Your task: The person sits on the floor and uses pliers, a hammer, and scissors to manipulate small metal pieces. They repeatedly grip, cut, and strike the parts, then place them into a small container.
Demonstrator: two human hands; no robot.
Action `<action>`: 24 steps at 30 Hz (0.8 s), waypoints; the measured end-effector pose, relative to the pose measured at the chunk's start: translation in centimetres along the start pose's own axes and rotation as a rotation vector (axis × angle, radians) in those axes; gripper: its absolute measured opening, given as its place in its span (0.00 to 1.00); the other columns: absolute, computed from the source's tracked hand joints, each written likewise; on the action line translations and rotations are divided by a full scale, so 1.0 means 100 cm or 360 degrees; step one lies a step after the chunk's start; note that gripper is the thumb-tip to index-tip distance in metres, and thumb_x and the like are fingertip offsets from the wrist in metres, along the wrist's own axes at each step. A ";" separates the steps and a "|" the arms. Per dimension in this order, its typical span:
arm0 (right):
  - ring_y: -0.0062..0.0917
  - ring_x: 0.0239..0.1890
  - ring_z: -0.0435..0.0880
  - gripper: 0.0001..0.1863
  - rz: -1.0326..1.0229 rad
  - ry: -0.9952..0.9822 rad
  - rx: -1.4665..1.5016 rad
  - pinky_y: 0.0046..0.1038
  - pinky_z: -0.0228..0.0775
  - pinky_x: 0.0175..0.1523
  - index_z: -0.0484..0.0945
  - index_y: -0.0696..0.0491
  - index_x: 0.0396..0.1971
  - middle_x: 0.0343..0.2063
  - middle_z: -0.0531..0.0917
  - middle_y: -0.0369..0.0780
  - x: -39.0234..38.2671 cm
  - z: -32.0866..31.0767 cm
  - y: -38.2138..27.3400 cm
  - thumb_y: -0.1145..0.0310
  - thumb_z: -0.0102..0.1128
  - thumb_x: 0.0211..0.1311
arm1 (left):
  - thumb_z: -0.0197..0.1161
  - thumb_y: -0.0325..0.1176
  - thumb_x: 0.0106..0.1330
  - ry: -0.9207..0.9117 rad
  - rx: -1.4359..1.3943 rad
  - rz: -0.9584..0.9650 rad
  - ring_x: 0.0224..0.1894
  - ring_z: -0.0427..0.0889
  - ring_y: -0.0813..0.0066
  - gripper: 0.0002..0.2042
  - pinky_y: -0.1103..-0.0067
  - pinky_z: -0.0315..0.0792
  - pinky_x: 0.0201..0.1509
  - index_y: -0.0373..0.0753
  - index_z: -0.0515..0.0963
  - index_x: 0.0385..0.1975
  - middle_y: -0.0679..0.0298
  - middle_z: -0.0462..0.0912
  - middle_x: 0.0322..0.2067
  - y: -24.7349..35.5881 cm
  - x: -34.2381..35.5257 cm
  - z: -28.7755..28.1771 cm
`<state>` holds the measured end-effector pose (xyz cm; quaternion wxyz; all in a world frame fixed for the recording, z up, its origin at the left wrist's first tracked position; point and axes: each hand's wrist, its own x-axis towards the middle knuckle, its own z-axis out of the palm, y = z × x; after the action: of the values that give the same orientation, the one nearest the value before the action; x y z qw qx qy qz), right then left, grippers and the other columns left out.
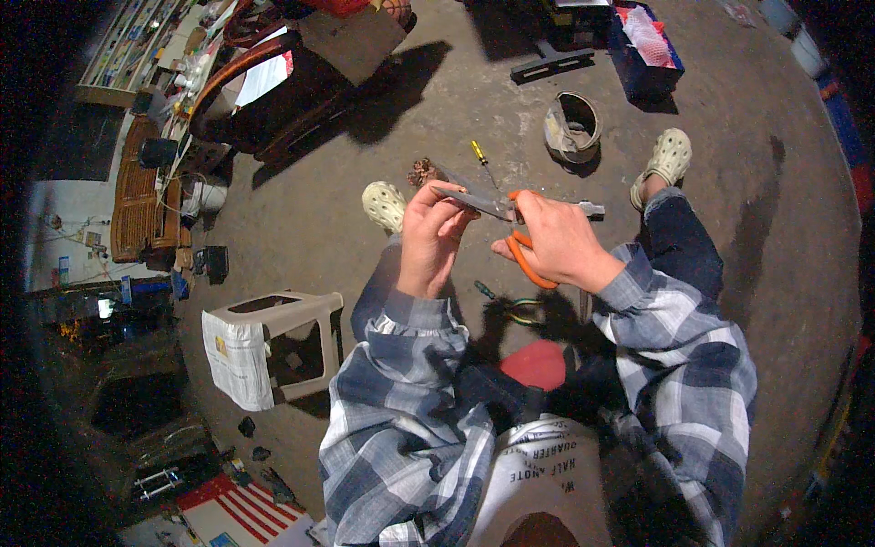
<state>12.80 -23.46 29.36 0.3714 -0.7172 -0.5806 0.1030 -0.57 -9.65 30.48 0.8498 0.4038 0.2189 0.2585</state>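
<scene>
My left hand is closed, its fingertips pinching the far end of a long, pointed grey metal blade. My right hand is wrapped on an orange-handled tool at the blade's other end; whether blade and handles are one piece, I cannot tell. On the floor beyond my hands lie a brownish, knobbly bundle, partly hidden, and a yellow-handled screwdriver. A metal hammer head shows right of my right hand. A small teal-handled tool lies below, near a yellow-and-dark tool.
A battered bucket stands between my right foot and a blue box with pink contents. A plastic stool with white cloth is at my left. A dark wooden chair stands farther forward; cluttered shelving and furniture line the left.
</scene>
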 end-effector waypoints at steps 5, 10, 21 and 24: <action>0.39 0.27 0.79 0.28 0.0045 -0.0032 -0.0113 0.34 0.69 0.29 0.67 0.59 0.35 0.24 0.77 0.44 0.000 0.002 0.000 0.49 0.62 0.48 | 0.53 0.22 0.57 0.0026 0.0037 0.0052 0.35 0.77 0.73 0.06 0.77 0.74 0.43 0.34 0.71 0.34 0.61 0.76 0.32 -0.001 0.001 0.002; 0.41 0.23 0.79 0.28 0.0075 -0.0023 -0.0118 0.36 0.70 0.25 0.67 0.59 0.34 0.19 0.77 0.45 -0.001 0.014 0.002 0.49 0.62 0.49 | 0.53 0.21 0.57 0.0059 0.0082 0.0108 0.36 0.77 0.73 0.06 0.76 0.73 0.45 0.34 0.71 0.35 0.62 0.76 0.33 -0.005 0.002 -0.001; 0.42 0.24 0.79 0.27 0.0039 0.0032 -0.0025 0.37 0.69 0.26 0.68 0.60 0.34 0.20 0.77 0.46 0.005 0.011 0.006 0.50 0.63 0.48 | 0.57 0.26 0.61 0.0055 -0.0064 0.0132 0.38 0.76 0.76 0.06 0.78 0.71 0.48 0.36 0.70 0.36 0.66 0.75 0.34 -0.007 0.003 0.010; 0.41 0.26 0.79 0.27 -0.0033 0.0076 -0.0024 0.36 0.69 0.27 0.67 0.59 0.34 0.22 0.77 0.47 0.005 0.011 0.008 0.50 0.63 0.48 | 0.57 0.26 0.61 0.0026 -0.0026 0.0189 0.38 0.76 0.76 0.06 0.79 0.71 0.48 0.36 0.70 0.37 0.66 0.75 0.33 -0.011 0.004 0.005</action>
<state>12.87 -22.60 28.20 0.3807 -0.7162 -0.5797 0.0778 0.34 -10.25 29.85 0.8344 0.4071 0.1993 0.3134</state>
